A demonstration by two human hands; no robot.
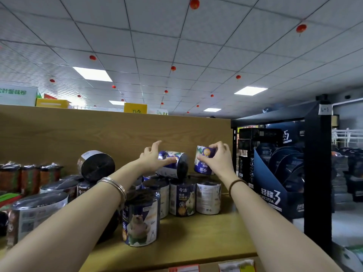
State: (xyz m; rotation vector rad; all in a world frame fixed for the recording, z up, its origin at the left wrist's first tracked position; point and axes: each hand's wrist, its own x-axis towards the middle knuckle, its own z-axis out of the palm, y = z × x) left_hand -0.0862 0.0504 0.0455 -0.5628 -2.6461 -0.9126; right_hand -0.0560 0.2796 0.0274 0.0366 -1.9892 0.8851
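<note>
Several wrapped black rolls with bear labels stand on a wooden shelf (196,236). My left hand (154,159) rests on a roll lying on its side (177,163) atop the standing rolls, thumb raised and fingers laid across its wrapper. My right hand (218,157) grips another roll (203,161), held upside down just above the back row at the right end. A bear-label roll (140,220) stands nearest me. Another roll (96,164) lies on its side on the stack at the left.
A wooden back panel (98,130) rises behind the rolls. To the right stands a black rack (317,169) with a dark blue razor display box (275,189). More wrapped packs (29,177) fill the shelf's left. Price tags (235,266) line the front edge.
</note>
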